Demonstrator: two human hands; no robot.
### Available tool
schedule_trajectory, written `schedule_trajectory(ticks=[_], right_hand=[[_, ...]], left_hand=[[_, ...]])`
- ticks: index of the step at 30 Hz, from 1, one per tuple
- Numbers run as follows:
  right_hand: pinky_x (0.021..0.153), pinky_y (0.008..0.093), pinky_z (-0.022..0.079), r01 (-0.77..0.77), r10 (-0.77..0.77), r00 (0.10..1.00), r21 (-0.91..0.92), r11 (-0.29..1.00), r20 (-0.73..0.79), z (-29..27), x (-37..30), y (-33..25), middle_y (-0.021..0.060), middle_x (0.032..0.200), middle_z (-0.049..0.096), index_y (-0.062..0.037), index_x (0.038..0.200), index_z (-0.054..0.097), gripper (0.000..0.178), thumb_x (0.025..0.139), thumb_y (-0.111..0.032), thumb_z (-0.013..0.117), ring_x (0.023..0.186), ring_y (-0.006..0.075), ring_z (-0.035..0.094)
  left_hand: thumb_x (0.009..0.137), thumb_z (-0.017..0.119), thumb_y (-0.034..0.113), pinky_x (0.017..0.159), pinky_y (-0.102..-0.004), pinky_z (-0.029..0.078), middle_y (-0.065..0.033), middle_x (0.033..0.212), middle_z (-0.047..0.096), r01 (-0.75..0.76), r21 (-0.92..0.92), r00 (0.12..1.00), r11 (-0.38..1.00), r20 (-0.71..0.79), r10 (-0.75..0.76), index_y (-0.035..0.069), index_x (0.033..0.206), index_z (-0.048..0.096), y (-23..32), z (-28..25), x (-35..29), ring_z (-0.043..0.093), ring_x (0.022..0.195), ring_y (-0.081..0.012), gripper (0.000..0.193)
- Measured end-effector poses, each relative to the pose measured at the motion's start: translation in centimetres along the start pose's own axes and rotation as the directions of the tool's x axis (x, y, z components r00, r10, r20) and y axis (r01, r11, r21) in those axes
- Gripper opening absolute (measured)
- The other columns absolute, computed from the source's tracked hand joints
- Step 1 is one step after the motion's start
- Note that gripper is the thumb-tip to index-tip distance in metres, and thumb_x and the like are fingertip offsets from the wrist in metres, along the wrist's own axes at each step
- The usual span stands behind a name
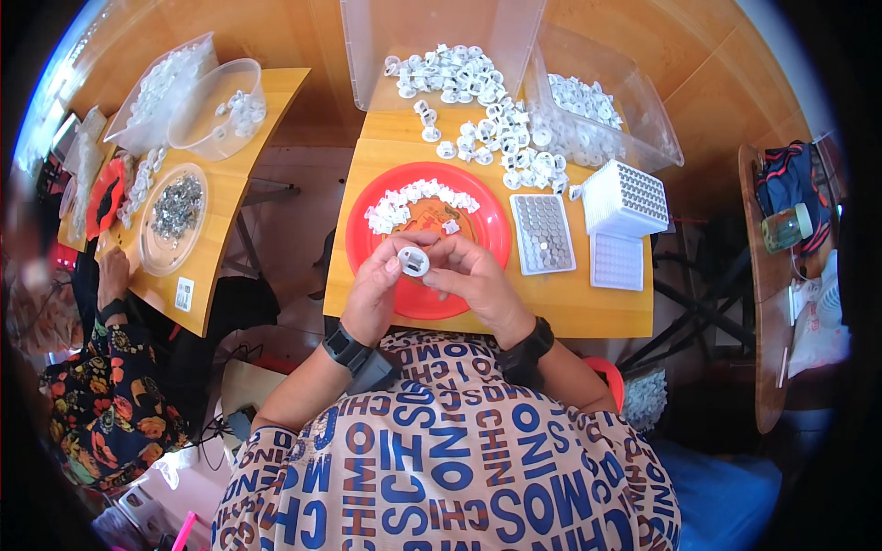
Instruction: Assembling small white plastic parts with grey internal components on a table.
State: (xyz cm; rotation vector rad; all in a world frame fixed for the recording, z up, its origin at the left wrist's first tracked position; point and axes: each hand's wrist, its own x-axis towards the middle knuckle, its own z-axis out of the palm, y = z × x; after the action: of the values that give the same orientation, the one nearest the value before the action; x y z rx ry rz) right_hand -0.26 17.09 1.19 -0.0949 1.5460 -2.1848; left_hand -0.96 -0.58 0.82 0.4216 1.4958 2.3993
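Observation:
Between my hands, over the near part of a red round tray (501, 216), is a white round plastic part (413, 262) with a dark slotted opening in its face. My left hand (374, 286) pinches its left side between thumb and fingers. Curled in from the right, my right hand (473, 277) has its thumb and fingers closed at the part's right edge. Some of its fingertips are hidden. Small white plastic pieces (390, 213) lie in an arc along the tray's far side, with one separate piece (451, 226) nearer the middle.
Right of the red tray lies a white tray of silver discs (542, 234), beside stacked white gridded trays (627, 197). Many white round parts (459, 73) cover the table's back, near a clear bin (643, 110). A co-worker's hand (113, 274) rests at the left table.

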Motion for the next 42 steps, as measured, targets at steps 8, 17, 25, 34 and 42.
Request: schedule_trajectory(ticks=[8,17,25,34,42], right_hand=[[0.095,0.0334,0.044,0.508,-0.519,0.832,-0.641,0.575,0.193,1.1,-0.4,-2.6,0.0079,0.114,0.057,-0.0069,0.113,0.062,0.045,0.071,-0.007,0.077,0.11,0.023,0.055],[0.095,0.0352,0.044,0.413,-0.482,0.873,-0.641,0.646,0.077,0.6,-0.6,-1.8,0.0103,0.116,0.059,-0.0057,0.109,0.064,0.04,0.072,-0.012,0.077,0.111,0.0252,0.055],[0.091,0.0342,0.046,0.373,-0.565,0.825,-0.762,0.529,0.011,-0.3,-2.1,-3.2,0.0118,0.107,0.06,-0.004,0.107,0.065,0.038,0.073,-0.015,0.077,0.103,0.0268,0.058],[0.074,0.0402,0.047,-0.333,-0.618,0.663,-0.906,0.261,-0.422,-9.2,-6.5,-3.1,0.0103,0.086,0.06,-0.0056,0.088,0.068,0.017,0.079,-0.019,0.069,0.087,0.0297,0.058],[0.074,0.0403,0.047,-0.427,-0.63,0.663,-0.895,0.127,-0.405,-8.6,-5.1,-1.8,0.0092,0.085,0.059,-0.007,0.08,0.066,0.014,0.076,-0.02,0.071,0.087,0.0296,0.057]], left_hand=[[0.092,0.049,0.04,0.093,-0.0308,0.038,-0.0086,0.109,0.059,0.178,-0.026,0.982,0.984,0.074,-0.176,0.0,0.113,0.057,-0.6,-0.7,-0.4,0.053,0.105,-0.0172,0.046],[0.092,0.056,0.022,0.085,-0.0264,0.042,-0.0019,0.099,0.056,0.253,-0.317,0.967,0.914,0.053,-0.249,0.005,0.108,0.052,-1.0,-0.3,-0.4,0.053,0.095,-0.0111,0.024],[0.093,0.055,0.019,0.075,-0.0277,0.046,-0.0077,0.091,0.058,0.254,-0.445,0.967,0.859,0.102,-0.233,0.005,0.106,0.051,-1.7,-0.3,0.0,0.057,0.083,-0.0163,0.02],[0.094,0.053,0.018,0.07,-0.0302,0.046,-0.0108,0.082,0.059,0.229,-0.487,0.973,0.843,0.084,-0.216,0.005,0.102,0.051,-1.7,-0.7,0.2,0.058,0.076,-0.0217,0.015],[0.094,0.052,0.017,0.071,-0.031,0.046,-0.0112,0.083,0.059,0.219,-0.497,0.976,0.839,0.096,-0.198,0.006,0.101,0.05,-1.7,-0.7,0.2,0.058,0.077,-0.0222,0.013]])
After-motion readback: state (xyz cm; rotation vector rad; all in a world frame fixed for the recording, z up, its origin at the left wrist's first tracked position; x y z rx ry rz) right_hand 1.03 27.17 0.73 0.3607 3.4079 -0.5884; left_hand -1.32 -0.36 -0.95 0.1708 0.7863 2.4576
